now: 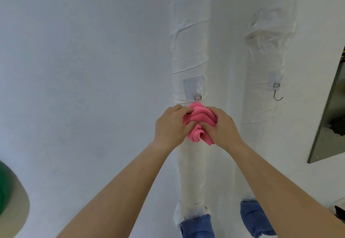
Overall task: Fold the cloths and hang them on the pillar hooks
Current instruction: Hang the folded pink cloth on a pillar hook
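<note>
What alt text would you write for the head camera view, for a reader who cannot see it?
A person's left hand and right hand grip a bunched pink cloth in front of a white wrapped pillar, just below a metal hook fitting. A second pillar to the right carries a bare hook, and blue cloths show low on both pillars.

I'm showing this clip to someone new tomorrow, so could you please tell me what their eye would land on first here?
First, the bunched pink cloth at the centre, gripped by the left hand and the right hand against the left pillar, just under its metal hook mount. Next, two blue cloths at the bottom: one low on that pillar, another on the right pillar, whose middle hook hangs bare.
</note>
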Action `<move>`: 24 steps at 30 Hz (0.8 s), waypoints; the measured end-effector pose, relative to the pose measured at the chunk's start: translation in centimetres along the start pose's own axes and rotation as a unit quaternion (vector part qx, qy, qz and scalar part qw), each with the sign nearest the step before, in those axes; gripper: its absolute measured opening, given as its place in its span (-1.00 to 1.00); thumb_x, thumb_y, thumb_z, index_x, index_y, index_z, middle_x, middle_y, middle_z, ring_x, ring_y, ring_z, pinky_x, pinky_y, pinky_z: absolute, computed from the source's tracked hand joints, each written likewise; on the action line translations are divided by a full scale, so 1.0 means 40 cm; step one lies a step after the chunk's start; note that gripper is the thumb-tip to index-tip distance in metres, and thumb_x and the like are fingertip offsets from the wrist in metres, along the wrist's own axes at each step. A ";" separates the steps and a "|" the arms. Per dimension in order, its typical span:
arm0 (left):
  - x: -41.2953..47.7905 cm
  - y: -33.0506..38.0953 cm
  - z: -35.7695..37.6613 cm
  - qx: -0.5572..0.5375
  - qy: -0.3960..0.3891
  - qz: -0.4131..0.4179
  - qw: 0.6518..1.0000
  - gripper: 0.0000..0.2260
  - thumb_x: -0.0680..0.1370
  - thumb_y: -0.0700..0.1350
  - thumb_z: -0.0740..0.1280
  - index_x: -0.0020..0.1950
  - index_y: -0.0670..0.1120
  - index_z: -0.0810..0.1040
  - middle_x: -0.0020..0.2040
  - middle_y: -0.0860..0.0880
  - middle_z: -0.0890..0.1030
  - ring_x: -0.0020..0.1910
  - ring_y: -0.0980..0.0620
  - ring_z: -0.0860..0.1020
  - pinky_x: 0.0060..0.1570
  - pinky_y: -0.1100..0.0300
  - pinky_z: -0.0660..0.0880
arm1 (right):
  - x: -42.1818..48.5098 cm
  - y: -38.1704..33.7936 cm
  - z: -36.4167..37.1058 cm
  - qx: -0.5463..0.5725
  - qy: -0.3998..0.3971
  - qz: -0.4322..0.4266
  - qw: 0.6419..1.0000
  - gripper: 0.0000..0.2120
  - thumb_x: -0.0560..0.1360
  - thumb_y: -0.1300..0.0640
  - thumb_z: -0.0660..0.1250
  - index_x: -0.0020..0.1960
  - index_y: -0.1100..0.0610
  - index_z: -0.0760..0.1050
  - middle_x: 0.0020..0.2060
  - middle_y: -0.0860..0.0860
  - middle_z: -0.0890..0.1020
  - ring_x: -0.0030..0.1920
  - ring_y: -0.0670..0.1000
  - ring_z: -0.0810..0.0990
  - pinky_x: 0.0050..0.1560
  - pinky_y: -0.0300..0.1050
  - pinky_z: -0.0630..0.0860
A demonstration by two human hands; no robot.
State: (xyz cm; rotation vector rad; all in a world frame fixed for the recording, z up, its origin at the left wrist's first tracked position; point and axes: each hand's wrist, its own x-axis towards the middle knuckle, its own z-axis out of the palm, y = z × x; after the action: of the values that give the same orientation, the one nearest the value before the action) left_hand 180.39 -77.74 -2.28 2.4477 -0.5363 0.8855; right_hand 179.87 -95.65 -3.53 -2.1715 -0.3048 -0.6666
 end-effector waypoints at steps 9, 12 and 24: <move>-0.027 0.029 -0.134 -0.018 -0.068 -0.013 0.997 -0.55 0.57 0.21 0.25 0.44 0.13 0.41 0.39 0.13 0.44 0.38 0.06 0.37 0.24 0.09 0.41 | -0.013 -0.127 -0.075 -0.116 -0.049 0.040 0.991 -0.47 0.54 0.00 0.30 0.49 -0.02 0.34 0.40 0.06 0.43 0.45 0.15 0.28 0.42 -0.01 0.19; -0.074 0.014 -0.206 -0.005 -0.051 -0.020 0.998 -0.52 0.60 0.19 0.22 0.49 0.08 0.36 0.46 0.10 0.40 0.44 0.06 0.33 0.31 0.08 0.36 | -0.050 -0.199 -0.070 -0.164 -0.012 0.028 0.986 -0.46 0.56 -0.03 0.24 0.52 0.03 0.28 0.47 0.03 0.34 0.50 0.15 0.17 0.45 0.06 0.18; -0.589 -0.323 -0.550 0.020 -0.144 -0.146 0.979 -0.52 0.60 0.15 0.25 0.48 0.03 0.36 0.42 0.07 0.42 0.32 0.04 0.47 0.25 0.03 0.46 | -0.398 -0.592 0.317 -0.190 -0.124 0.004 0.974 -0.57 0.57 -0.06 0.23 0.42 0.01 0.41 0.37 0.02 0.45 0.40 0.11 0.35 0.35 0.07 0.38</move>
State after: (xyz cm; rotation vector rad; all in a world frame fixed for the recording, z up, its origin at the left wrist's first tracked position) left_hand 159.43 -50.48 -7.14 2.6196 -0.2454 0.4301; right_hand 161.06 -70.73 -3.66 -2.6292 -0.3169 -0.4766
